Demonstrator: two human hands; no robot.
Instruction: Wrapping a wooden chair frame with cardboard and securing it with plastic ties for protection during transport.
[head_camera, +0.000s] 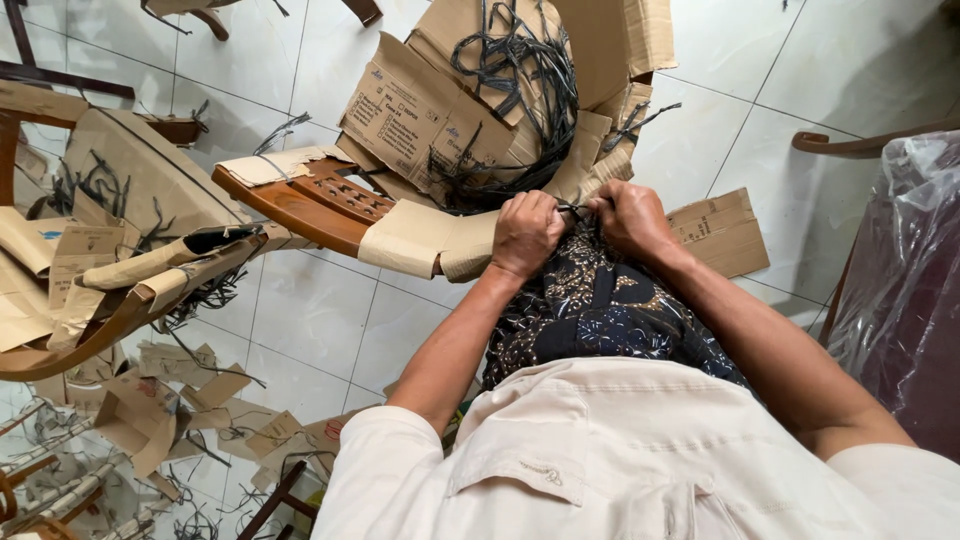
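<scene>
Strapping (575, 208), thin, flat and black, is running between our two fists at the centre of the view. We are clenching our left hand (527, 233) tight around it, knuckles up, and we are closing our right hand (630, 215) on the same strip just beside the left, at its 3 o'clock; the two fists are nearly touching. From our grip the strip is leading toward 12 o'clock into a tangle (520, 90) of the same glossy black bands, piled in loose curls on creased brown cardboard (420, 115).

At 9 o'clock from our hands we are seeing a wooden chair part (310, 205), smooth, curved and reddish brown, with a slotted panel and corners wrapped in folded cardboard. Below our fists, at 6 o'clock, dark cloth (600, 305) with a pale leafy pattern is lying over our lap, and our cream shirt (620, 460) is filling the lower edge.

The floor (320, 310) is showing large, shiny white tiles. Torn cardboard scraps (170, 400) and cut strap ends are littering it at 8 o'clock. At 3 o'clock crinkled clear plastic (910, 280) is covering something dark red.
</scene>
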